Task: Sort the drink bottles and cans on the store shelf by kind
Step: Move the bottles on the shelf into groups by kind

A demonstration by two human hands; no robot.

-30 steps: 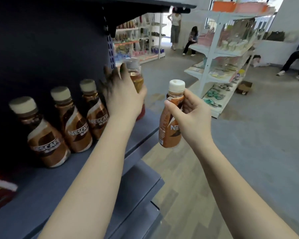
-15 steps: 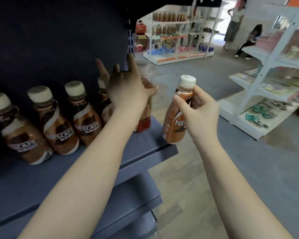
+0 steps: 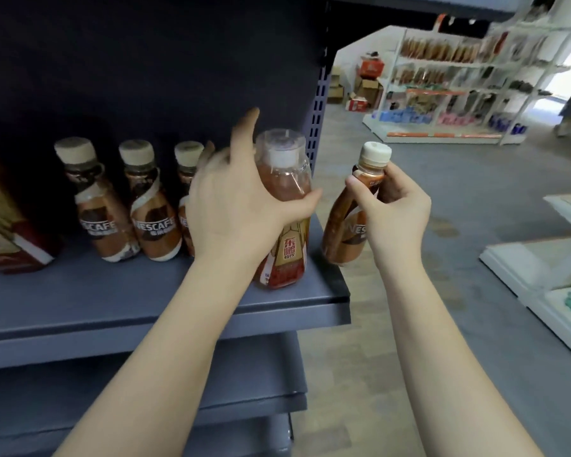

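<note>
Bottles feel light, slick plastic: left hand (image 3: 231, 206) wraps the energy bottle (image 3: 285, 206); right hand (image 3: 393, 212) pinches the Nescafe bottle (image 3: 343, 232) neck.

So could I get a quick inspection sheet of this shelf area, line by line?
Surface: dark grey shelf, more boards below.
Job's things: three Nescafe bottles standing in a row; energy drink bottle near the shelf's right end; fourth Nescafe bottle held off the shelf.
Clutter: red and cream carton at far left.
Grippers: left hand grips the energy drink bottle; right hand holds the fourth Nescafe bottle by its neck.
Cables: nothing seen.
Surroundings: white store shelves, cardboard boxes, grey floor.
</note>
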